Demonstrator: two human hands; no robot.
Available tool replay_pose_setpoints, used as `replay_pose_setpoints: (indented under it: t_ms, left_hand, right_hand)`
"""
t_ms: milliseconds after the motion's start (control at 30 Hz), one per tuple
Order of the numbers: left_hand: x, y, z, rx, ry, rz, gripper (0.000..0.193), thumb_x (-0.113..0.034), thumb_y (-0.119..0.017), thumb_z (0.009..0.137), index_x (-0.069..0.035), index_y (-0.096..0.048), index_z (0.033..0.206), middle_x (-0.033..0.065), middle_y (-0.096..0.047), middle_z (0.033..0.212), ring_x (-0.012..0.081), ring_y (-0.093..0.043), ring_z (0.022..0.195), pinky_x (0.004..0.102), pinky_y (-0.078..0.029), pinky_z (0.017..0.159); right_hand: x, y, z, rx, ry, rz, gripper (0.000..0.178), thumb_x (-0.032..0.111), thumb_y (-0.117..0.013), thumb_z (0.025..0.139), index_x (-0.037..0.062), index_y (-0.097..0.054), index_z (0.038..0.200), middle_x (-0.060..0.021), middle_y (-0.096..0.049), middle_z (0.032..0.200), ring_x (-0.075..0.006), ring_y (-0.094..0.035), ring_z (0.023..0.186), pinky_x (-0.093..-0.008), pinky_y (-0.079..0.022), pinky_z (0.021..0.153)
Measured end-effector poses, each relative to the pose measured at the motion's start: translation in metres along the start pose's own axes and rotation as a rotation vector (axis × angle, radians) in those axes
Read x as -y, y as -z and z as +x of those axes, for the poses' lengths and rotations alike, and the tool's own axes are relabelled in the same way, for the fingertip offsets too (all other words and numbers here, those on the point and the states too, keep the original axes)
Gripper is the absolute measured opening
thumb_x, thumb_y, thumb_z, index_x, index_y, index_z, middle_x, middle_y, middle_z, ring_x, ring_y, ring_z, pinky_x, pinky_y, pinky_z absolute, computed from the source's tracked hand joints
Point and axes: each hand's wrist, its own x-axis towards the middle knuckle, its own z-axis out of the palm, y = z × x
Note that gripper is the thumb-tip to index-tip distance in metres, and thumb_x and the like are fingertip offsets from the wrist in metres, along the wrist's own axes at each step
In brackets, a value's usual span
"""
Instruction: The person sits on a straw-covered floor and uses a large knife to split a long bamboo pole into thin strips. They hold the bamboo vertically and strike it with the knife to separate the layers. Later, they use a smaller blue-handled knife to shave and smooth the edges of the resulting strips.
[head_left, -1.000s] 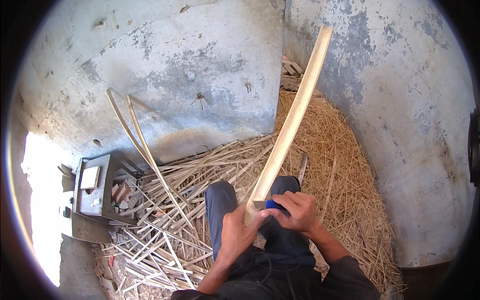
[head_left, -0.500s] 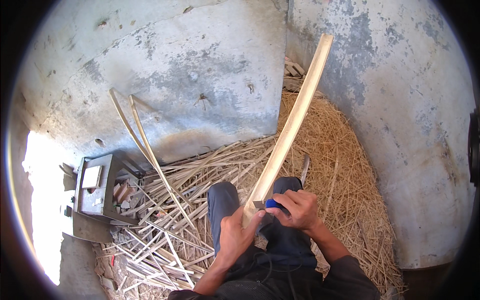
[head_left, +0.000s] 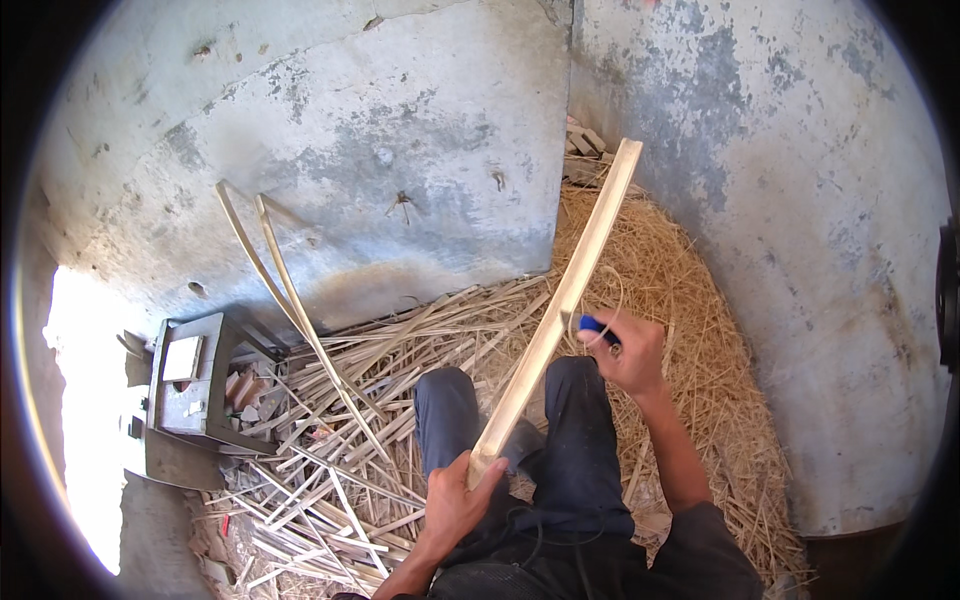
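A long, pale split bamboo strip (head_left: 555,335) slants up and away from my lap, its far end well beyond my knees. My left hand (head_left: 457,508) is closed around its near end, between my thighs. My right hand (head_left: 632,352) grips a small knife with a blue handle (head_left: 597,328) beside the strip's right edge, roughly midway along it. The short blade meets that edge, though its tip is hard to make out. A thin curled shaving (head_left: 618,283) loops up from beside the knife.
Loose split strips (head_left: 330,490) cover the floor on the left; a heap of fine shavings (head_left: 700,400) lies on the right. Two long strips (head_left: 300,310) lean against the worn wall (head_left: 420,150). A small box-like stand (head_left: 195,385) with broken pieces inside sits at left.
My right hand and the knife have moved away from me along the strip, raising a curled shaving. The left hand has come nearer and lower, drawing the strip back.
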Motion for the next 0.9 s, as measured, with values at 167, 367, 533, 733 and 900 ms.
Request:
replay_pose_setpoints:
  t_ms: [167, 367, 533, 733, 900]
  left_hand:
    - [0.015, 0.002, -0.014, 0.009, 0.025, -0.022, 0.043, -0.037, -0.078, 0.099, 0.006, -0.073, 0.097, 0.0233, -0.067, 0.065, 0.0415, -0.069, 0.059, 0.0454, -0.052, 0.057]
    - [0.031, 0.019, -0.034, 0.129, 0.175, 0.027, 0.047, -0.041, -0.078, 0.098, 0.006, -0.075, 0.097, 0.0220, -0.066, 0.063, 0.0391, -0.070, 0.057, 0.0435, -0.053, 0.057]
    - [0.067, 0.025, -0.060, 0.159, 0.129, 0.102, 0.051, -0.047, -0.079, 0.096, 0.004, -0.077, 0.098, 0.0206, -0.066, 0.061, 0.0367, -0.070, 0.056, 0.0431, -0.053, 0.058]
    - [0.068, 0.029, -0.045, 0.092, 0.210, 0.125, 0.049, -0.047, -0.080, 0.095, 0.002, -0.078, 0.102, 0.0188, -0.067, 0.065, 0.0322, -0.071, 0.061, 0.0414, -0.053, 0.061]
    - [0.063, 0.016, -0.021, -0.034, 0.166, 0.048, 0.048, -0.046, -0.080, 0.096, 0.002, -0.077, 0.102, 0.0196, -0.066, 0.065, 0.0340, -0.070, 0.060, 0.0417, -0.052, 0.059]
  right_hand:
    - [-0.058, -0.001, 0.022, -0.093, -0.072, -0.081, 0.047, 0.050, -0.070, 0.102, 0.0046, -0.080, 0.100, -0.0093, -0.077, 0.081, -0.0200, -0.073, 0.064, -0.0347, -0.053, 0.055]
    - [-0.114, 0.020, 0.056, 0.036, -0.359, -0.253, 0.046, 0.047, -0.068, 0.104, 0.0028, -0.079, 0.107, -0.0127, -0.076, 0.084, -0.0241, -0.067, 0.067, -0.0384, -0.054, 0.066]
    - [-0.224, 0.073, 0.064, -0.154, -0.550, -0.355, 0.048, 0.049, -0.063, 0.106, 0.0046, -0.080, 0.106, -0.0133, -0.073, 0.080, -0.0247, -0.064, 0.069, -0.0408, -0.050, 0.067]
    - [-0.258, 0.105, 0.017, 0.660, -0.835, -0.598, 0.050, 0.050, -0.064, 0.105, 0.0030, -0.079, 0.106, -0.0146, -0.071, 0.082, -0.0262, -0.064, 0.071, -0.0421, -0.049, 0.070]
    - [-0.193, 0.065, -0.023, 0.573, -0.768, -0.410, 0.047, 0.046, -0.066, 0.104, 0.0031, -0.077, 0.117, -0.0160, -0.075, 0.091, -0.0288, -0.069, 0.079, -0.0429, -0.053, 0.076]
